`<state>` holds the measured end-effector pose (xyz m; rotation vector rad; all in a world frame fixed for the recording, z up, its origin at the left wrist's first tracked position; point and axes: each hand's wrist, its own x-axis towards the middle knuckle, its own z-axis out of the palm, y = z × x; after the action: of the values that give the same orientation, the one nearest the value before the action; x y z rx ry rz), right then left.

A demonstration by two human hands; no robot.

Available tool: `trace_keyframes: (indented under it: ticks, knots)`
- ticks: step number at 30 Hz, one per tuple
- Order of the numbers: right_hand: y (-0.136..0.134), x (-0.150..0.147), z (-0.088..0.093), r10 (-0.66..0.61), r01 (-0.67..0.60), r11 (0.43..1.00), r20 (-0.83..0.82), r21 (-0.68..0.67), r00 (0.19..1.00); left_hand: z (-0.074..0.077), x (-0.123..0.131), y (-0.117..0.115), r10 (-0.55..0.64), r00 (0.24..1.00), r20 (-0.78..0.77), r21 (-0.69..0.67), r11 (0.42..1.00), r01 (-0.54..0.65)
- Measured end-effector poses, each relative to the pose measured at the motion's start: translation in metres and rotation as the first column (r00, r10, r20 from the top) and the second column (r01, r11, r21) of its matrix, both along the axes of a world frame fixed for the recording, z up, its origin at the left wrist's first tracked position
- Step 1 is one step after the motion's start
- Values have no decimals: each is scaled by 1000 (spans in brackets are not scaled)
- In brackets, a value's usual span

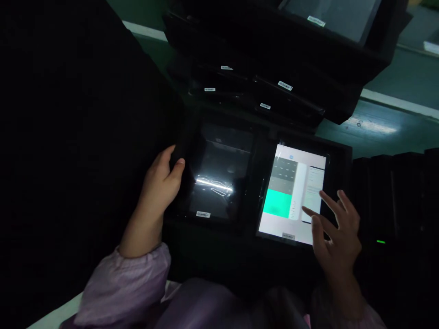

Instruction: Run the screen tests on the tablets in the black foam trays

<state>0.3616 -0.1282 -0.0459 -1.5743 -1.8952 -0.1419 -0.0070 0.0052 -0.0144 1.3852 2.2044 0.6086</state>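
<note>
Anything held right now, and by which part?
Left hand has the black tray by its left edge, far fingers hidden. Right hand holds nothing, fingers spread at the lit tablet.

Lit tablet [295,194]: whitish bg w/ brt green & grey blocks. Unlit tablet [219,160]: blk, w/ wht label [203,214], dk barcode pattern. Sleeve [130,283]: lt purple. Worktop [404,141]: dk green. Indicator light [380,241]: brt green.

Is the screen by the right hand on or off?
On: the lit tablet near the right hand glows white with a green block; the dark tablet beside it shows only reflections.
</note>
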Motion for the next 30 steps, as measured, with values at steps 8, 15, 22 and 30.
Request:
trace_keyframes:
  ticks: [8,15,22,30]
  knots:
    - [5,-4,-1,24,-24,999,-5,-42,1000,-4,-3,1,10,1000,-9,34,999,-10]
    - [6,-4,-3,-65,65,998,9,17,998,-3,-4,-1,-31,999,-15,33,999,32]
    - [6,-5,1,-133,137,988,-60,77,989,-2,-2,0,-30,999,-16,15,999,30]
    - [6,-4,0,-95,99,992,-54,75,994,2,1,-1,-32,999,-34,9,999,32]
